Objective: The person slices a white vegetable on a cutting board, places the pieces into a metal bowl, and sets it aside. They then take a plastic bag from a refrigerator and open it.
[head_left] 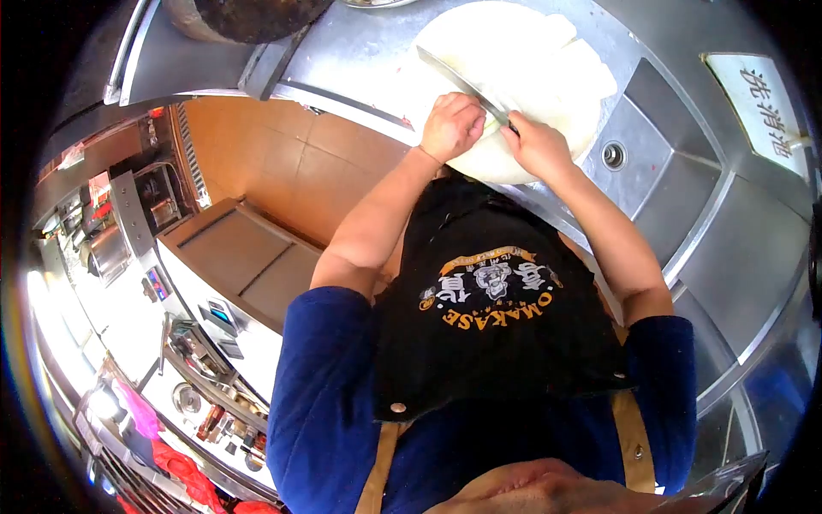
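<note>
A kitchen knife (462,80) angles across the round white cutting board (514,34), its blade pointing to the far left. My right hand (539,146) is closed around its dark handle. Beside the blade, my left hand (452,127) has its fingers curled down over the board. A small pale green piece (491,126) shows between my left fingers and the knife; I cannot tell what it is. Glare washes out much of the board's surface.
The board overlaps a metal sink (664,158) with a drain (613,155) on the right. A white sign (753,103) with writing is beyond it. At the upper left stands a dark round pan (248,19). A cabinet (235,257) is to my left on the tiled floor (274,146).
</note>
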The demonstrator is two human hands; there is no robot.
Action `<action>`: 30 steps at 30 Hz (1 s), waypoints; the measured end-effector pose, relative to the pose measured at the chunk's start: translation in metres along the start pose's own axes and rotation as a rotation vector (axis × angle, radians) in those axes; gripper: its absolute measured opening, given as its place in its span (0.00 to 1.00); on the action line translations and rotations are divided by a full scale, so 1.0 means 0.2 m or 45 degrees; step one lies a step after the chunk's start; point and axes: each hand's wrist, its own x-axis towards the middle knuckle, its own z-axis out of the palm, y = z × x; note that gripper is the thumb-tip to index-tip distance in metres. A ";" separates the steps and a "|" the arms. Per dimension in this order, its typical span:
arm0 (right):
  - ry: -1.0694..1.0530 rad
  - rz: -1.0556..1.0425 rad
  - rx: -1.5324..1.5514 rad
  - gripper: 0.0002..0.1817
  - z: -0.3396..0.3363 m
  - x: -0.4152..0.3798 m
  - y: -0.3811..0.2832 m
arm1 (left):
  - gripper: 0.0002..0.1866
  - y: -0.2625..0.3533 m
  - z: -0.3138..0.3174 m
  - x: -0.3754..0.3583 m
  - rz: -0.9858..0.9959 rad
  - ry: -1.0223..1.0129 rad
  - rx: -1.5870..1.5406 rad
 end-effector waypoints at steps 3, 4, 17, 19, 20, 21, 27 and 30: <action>-0.038 -0.002 -0.009 0.15 -0.02 0.06 0.00 | 0.07 -0.01 -0.02 0.00 0.007 -0.009 -0.009; -0.032 -0.005 -0.012 0.15 -0.08 0.05 -0.04 | 0.07 -0.02 -0.02 0.01 0.007 -0.009 -0.013; -0.082 0.036 0.000 0.16 -0.05 -0.03 -0.05 | 0.08 -0.01 -0.05 -0.03 -0.011 -0.032 0.049; -0.055 0.036 0.012 0.16 0.02 0.02 -0.01 | 0.08 0.00 -0.06 -0.03 -0.023 -0.031 0.038; -0.045 0.012 0.012 0.16 0.05 0.05 0.00 | 0.08 0.00 -0.07 -0.03 -0.019 -0.037 0.041; -0.039 -0.004 0.013 0.17 0.06 0.05 -0.01 | 0.07 0.00 -0.07 -0.04 -0.003 -0.030 0.042; -0.136 0.077 -0.007 0.16 -0.05 -0.07 -0.09 | 0.06 -0.03 -0.07 -0.03 0.029 0.005 0.045; -0.080 0.012 -0.021 0.17 0.03 0.04 -0.07 | 0.06 -0.03 -0.08 -0.02 0.033 -0.008 0.042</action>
